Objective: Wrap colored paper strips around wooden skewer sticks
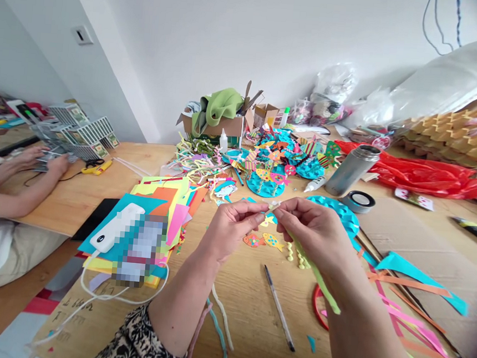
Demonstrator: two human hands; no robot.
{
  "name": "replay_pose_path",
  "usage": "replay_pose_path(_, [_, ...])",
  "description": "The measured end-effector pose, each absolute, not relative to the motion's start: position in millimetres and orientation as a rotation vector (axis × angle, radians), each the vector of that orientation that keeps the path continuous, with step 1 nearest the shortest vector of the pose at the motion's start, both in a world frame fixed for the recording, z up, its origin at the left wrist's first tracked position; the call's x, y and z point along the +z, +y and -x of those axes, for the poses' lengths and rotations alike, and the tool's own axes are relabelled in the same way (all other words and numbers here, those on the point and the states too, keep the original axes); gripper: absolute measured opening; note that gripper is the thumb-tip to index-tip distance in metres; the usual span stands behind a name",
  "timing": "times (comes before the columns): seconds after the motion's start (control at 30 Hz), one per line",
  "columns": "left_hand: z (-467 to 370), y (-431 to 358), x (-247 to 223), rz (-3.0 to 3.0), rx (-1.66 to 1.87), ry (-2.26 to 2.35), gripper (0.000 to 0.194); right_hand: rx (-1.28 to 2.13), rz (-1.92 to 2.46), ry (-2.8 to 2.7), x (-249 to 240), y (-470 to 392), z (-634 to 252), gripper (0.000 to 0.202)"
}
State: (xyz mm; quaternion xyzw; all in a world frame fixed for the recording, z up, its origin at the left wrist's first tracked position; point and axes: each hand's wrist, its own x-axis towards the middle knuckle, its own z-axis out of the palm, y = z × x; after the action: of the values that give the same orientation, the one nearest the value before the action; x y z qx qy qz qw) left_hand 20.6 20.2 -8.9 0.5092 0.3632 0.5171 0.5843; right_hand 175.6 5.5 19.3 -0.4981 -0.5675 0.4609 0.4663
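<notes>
My left hand (229, 228) and my right hand (315, 230) meet over the table, thumb and forefinger of each pinching a pale yellow-green pipe cleaner (323, 287). Its tail hangs out below my right palm; the part between the fingertips looks whitish and small. Beneath my hands lie paper fish, one orange (253, 240) and one yellow with blue dots (273, 241). Short coiled yellow pipe cleaners (300, 258) rest beside my right hand, partly covered by it. A pen (279, 308) lies nearer to me, and straight pipe cleaners (220, 322) lie by my left forearm.
Left are stacked coloured papers (179, 218), a white power bank (117, 227) and a cable. Blue egg-tray pieces with fish (265, 184), a steel flask (352, 169) and its lid (358, 200) stand beyond. Paper strips (417, 284) and cardboard lie right. Another person's hands (58, 166) work far left.
</notes>
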Motion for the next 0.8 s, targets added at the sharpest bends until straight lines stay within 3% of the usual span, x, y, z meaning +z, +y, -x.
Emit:
replay_pose_path(0.27, [-19.4, 18.5, -7.1, -1.144, 1.127, 0.824, 0.026, 1.114, 1.215, -1.394, 17.6, 5.4, -174.9, 0.024])
replay_pose_path(0.8, [-19.0, 20.5, -11.0, -1.265, 1.238, 0.824, 0.019, 1.147, 1.214, -1.373, 21.0, 4.8, -174.5, 0.024])
